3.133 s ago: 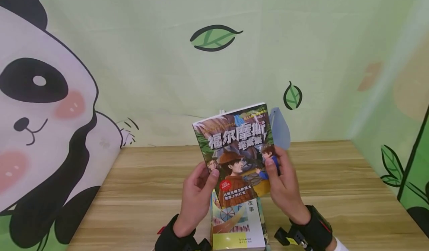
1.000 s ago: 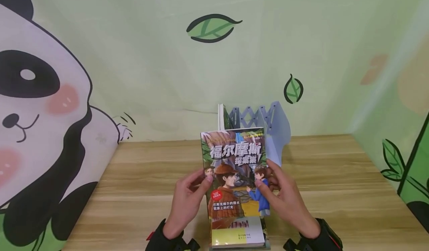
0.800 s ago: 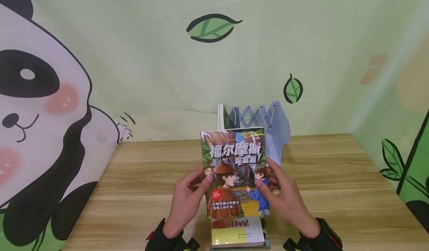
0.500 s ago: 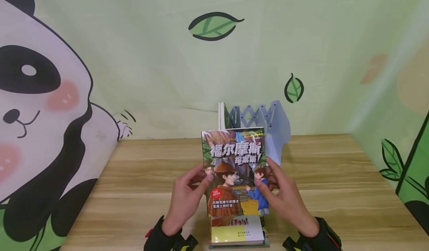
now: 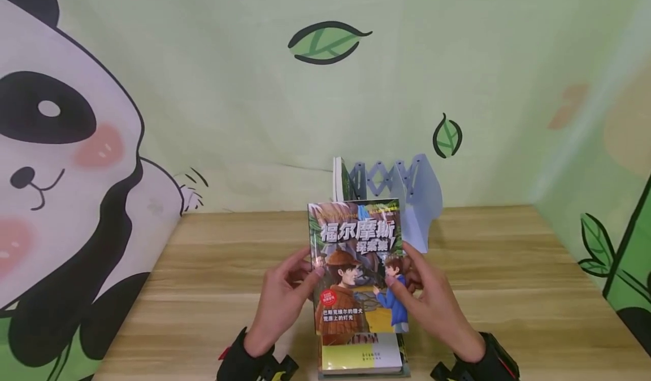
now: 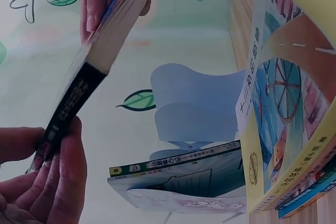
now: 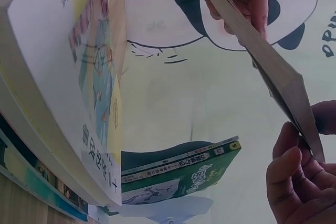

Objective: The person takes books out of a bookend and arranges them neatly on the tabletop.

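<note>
Blue bookend now shows more: the book, pinched by left-hand grip and right-hand grip, sits lower and straighter than earlier.

One held book, one rack

Held book: paper, cover smooth and glossy, page edges matt
Stack: paper, smooth covers with a soft sheen
Rack: smooth, matt, plastic or painted metal, cannot tell which
Table: wood-grained, smooth, low sheen
Backdrop: cloth-like, matt, faintly creased
</note>
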{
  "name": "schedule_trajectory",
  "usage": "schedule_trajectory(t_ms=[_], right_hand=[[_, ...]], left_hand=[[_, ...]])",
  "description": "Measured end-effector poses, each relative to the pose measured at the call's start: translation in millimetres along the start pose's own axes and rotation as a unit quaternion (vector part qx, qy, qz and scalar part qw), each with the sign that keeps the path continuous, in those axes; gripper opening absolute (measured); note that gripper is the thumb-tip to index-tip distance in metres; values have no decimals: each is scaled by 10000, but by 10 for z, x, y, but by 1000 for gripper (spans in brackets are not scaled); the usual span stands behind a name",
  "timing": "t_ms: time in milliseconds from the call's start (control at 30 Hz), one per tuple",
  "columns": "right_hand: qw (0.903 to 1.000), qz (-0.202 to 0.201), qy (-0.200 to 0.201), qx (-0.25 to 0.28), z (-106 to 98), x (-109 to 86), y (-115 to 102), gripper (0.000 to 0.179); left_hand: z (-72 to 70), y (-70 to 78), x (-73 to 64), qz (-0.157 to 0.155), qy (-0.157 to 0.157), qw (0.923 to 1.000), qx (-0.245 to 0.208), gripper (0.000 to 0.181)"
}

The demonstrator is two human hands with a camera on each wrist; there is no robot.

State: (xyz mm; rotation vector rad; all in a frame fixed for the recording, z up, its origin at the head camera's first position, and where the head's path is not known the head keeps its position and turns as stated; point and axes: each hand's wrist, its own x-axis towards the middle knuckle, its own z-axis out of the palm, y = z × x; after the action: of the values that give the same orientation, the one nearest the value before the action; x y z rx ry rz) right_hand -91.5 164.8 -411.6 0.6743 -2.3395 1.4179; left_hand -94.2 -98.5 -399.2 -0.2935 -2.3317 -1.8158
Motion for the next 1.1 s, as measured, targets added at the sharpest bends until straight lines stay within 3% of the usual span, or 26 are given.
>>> schedule_trajectory(t_ms=[367,667,1100], right_hand=[[9988,261,-187,-383,-26,35,23,55],[9968,545,-388,-431,-26,37,36,55],[9889,920,-893,-754,-20,22,87,57]], left_hand=[[-44,-46,47,-181,-141,9993,281,45],[-56,-62,57,-333,-455,9976,405,43],[-52,-159,89,-707,-799,9911,800,26]])
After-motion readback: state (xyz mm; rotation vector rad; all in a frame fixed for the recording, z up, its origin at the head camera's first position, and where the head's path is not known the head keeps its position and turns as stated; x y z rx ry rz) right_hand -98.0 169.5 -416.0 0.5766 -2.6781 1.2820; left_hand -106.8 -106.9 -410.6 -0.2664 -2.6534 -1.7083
